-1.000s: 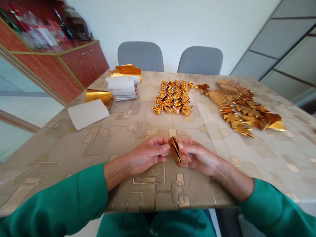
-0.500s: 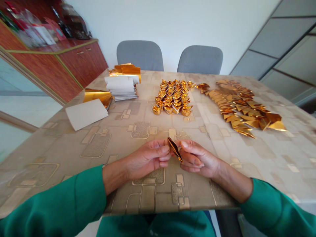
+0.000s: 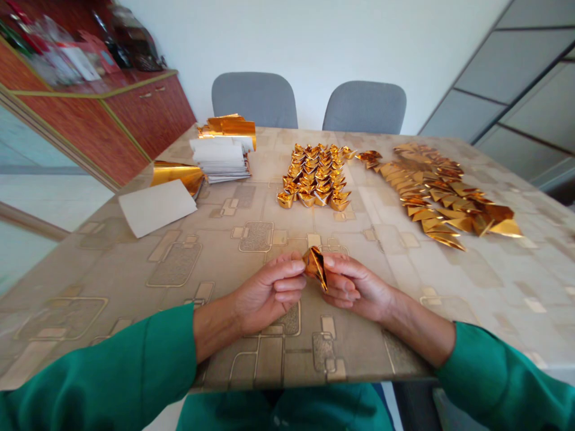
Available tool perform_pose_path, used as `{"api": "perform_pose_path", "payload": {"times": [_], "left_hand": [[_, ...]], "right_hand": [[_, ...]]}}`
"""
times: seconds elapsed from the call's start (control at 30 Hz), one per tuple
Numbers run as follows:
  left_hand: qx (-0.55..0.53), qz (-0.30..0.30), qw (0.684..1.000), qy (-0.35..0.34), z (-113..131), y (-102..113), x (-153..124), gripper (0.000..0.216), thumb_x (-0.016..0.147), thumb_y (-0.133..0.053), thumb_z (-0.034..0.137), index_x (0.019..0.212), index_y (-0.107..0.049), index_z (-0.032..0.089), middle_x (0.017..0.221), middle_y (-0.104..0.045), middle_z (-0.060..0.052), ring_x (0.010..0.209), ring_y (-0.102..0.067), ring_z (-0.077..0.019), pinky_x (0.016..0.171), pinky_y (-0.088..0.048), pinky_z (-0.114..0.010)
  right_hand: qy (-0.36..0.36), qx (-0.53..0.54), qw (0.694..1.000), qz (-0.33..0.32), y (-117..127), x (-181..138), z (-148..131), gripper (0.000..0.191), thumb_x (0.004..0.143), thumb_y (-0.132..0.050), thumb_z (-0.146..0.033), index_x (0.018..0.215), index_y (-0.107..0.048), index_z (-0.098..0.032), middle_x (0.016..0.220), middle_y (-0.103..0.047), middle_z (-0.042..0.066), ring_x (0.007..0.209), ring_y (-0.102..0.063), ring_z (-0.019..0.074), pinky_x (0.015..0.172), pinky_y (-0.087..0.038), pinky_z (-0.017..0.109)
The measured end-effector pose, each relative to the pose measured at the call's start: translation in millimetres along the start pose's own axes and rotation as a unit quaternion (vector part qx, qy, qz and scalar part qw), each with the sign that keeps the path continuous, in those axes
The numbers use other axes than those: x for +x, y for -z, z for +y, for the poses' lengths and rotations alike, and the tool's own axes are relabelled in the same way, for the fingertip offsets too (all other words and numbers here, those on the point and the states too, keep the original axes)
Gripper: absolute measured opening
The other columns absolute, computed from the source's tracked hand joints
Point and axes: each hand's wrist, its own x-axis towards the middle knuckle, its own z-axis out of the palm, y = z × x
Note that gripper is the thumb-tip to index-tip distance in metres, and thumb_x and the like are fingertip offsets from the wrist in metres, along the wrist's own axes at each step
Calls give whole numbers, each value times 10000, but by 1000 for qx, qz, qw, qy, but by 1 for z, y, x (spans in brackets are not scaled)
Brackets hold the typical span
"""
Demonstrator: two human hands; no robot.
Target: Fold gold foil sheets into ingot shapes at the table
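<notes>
A small folded gold foil paper piece is pinched between both my hands just above the near part of the table. My left hand grips its left side with thumb and fingertips. On its right side, my right hand holds it the same way. Both sleeves are green. Farther out lies a tidy block of several finished gold ingot shapes. To the right of them spreads a row of several flat folded gold triangles.
At the far left stand a stack of white and gold sheets, a curled gold sheet and one white sheet. Two grey chairs face me across the table. A red cabinet lines the left wall.
The gold piece was a flat, narrow sliver edge-on between my fingers; now it is spread wider and puffed open. Both hands stayed in nearly the same spot, shifting slightly.
</notes>
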Motion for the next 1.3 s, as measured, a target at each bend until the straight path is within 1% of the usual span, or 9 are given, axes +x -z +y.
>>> {"api": "perform_pose_path", "payload": {"times": [0.13, 0.27, 0.47, 0.6, 0.7, 0.87, 1.03, 1.2, 1.3], "left_hand": [[54, 5, 996, -68, -3, -1, 4, 200, 699, -796, 85, 815, -638, 125, 597, -532, 58, 456, -427, 1, 431, -353, -96], [108, 17, 987, -118, -3, -1, 5, 199, 730, -767, 109, 849, -619, 168, 607, -561, 51, 507, -463, -32, 487, -389, -132], [185, 9, 974, -130, -1, -3, 2, 260, 695, -820, 188, 788, -579, 154, 691, -618, 22, 588, -519, -59, 544, -426, -173], [214, 41, 965, -147, -2, -7, 3, 312, 650, -846, 180, 738, -548, 154, 635, -608, 40, 549, -510, -56, 487, -378, -161], [220, 62, 962, -148, -2, -8, 4, 333, 629, -852, 183, 724, -533, 159, 597, -593, 52, 518, -487, -52, 466, -352, -162], [227, 70, 961, -141, -1, -6, 5, 315, 640, -841, 192, 744, -545, 157, 656, -624, 34, 554, -522, -61, 517, -404, -180], [237, 76, 958, -142, -1, -3, 4, 276, 687, -815, 190, 752, -549, 155, 646, -609, 38, 533, -504, -51, 516, -407, -176], [228, 56, 964, -122, 1, -2, 4, 260, 704, -802, 204, 823, -576, 157, 722, -629, 22, 583, -542, -68, 585, -468, -208], [240, 64, 960, -129, 0, -1, 3, 242, 698, -795, 170, 786, -570, 153, 712, -625, 23, 590, -544, -67, 580, -462, -197]], "right_hand": [[6, 5, 1000, 2, 2, 2, 3, 245, 901, -634, -286, 715, -521, -174, 437, -353, -122, 367, -178, 41, 373, -215, 159], [11, 12, 1000, 8, 3, 4, 4, 322, 906, -623, -294, 641, -486, -171, 454, -352, -109, 379, -203, 40, 384, -238, 163], [12, -2, 1000, 12, 2, 5, 3, 352, 902, -621, -310, 617, -462, -177, 447, -352, -108, 372, -197, 39, 382, -229, 164], [13, -26, 999, 25, 1, 4, 4, 301, 900, -610, -311, 664, -471, -187, 438, -381, -110, 363, -202, 47, 385, -234, 173], [21, -31, 999, 31, 0, 3, 5, 273, 906, -594, -303, 685, -480, -189, 436, -398, -104, 365, -219, 53, 398, -252, 183], [29, -36, 998, 35, -2, 5, 5, 233, 911, -596, -323, 743, -503, -191, 482, -425, -97, 390, -243, 56, 423, -259, 189], [27, -37, 998, 43, -2, 5, 4, 177, 904, -618, -302, 797, -541, -184, 479, -403, -104, 395, -219, 53, 422, -233, 186], [43, -27, 998, 44, 1, 4, 3, 247, 915, -603, -298, 717, -514, -179, 478, -381, -99, 405, -207, 54, 413, -218, 186], [35, -42, 997, 55, -1, 4, 3, 255, 889, -637, -317, 713, -509, -184, 478, -373, -103, 405, -199, 54, 410, -209, 187]]}}
